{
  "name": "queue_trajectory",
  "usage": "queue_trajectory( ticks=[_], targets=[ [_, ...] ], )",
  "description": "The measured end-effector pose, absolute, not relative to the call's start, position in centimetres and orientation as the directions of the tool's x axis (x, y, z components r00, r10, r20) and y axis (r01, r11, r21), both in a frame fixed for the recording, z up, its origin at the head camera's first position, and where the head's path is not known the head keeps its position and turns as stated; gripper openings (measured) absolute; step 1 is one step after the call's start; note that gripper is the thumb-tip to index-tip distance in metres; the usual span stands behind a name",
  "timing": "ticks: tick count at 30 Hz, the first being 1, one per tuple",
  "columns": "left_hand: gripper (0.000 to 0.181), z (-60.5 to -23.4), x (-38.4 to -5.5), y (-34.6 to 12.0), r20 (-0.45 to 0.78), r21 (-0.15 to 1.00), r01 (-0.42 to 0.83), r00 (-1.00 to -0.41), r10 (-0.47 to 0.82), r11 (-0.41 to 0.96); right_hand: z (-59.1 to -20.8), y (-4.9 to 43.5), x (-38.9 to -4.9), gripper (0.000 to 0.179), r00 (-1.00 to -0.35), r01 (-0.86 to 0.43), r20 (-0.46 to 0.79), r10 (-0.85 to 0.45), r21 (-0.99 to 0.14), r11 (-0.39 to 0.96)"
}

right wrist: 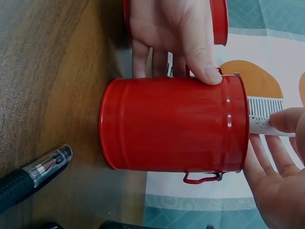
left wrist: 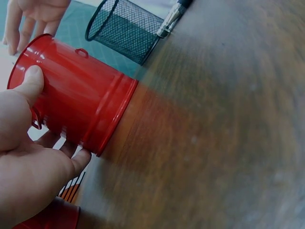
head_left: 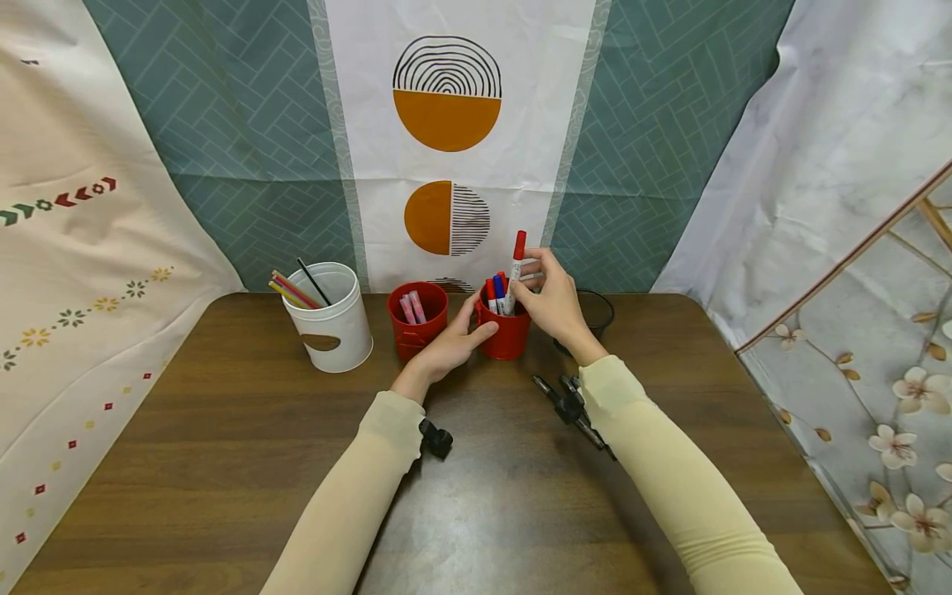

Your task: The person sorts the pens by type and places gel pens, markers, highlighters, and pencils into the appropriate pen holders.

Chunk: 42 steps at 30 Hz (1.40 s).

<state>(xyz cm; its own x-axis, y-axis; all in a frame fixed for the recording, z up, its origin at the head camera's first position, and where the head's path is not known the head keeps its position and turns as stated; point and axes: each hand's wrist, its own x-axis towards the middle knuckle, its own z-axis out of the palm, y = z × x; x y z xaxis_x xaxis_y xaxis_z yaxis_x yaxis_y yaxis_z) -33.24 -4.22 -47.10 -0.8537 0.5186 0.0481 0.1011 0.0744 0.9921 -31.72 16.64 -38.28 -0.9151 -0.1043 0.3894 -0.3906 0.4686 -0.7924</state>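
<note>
My left hand grips the side of a small red bucket, its thumb along the front near the rim and its fingers behind, as the left wrist view also shows. Several markers with red and blue caps stand in that bucket. A white marker with a red cap is pinched upright between thumb and fingers of my right hand, its lower end inside the bucket's mouth. In the right wrist view, the marker's white barrel sticks out past the rim.
A second red bucket holding pink sticks stands left of my left hand. Farther left is a white bucket with coloured pencils. A black mesh cup stands behind my right wrist; black pens lie near it on the table.
</note>
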Motion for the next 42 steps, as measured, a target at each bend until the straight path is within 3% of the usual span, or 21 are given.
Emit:
queue_trajectory(
  ticks=[23,42],
  targets=[
    [0.078,-47.2,-33.3,-4.3,0.047,0.993,0.096,-0.853,0.519,0.068,-38.6,17.3,-31.1,0.047,-0.907,-0.413,0.404,-0.121,-0.791,0.451],
    [0.083,-46.6,-33.1,-4.3,0.062,0.989,0.122,-0.85,0.522,0.081,-37.1,23.8,-25.0,0.038,-0.876,-0.455,0.475,-0.085,-0.752,0.476]
  ],
)
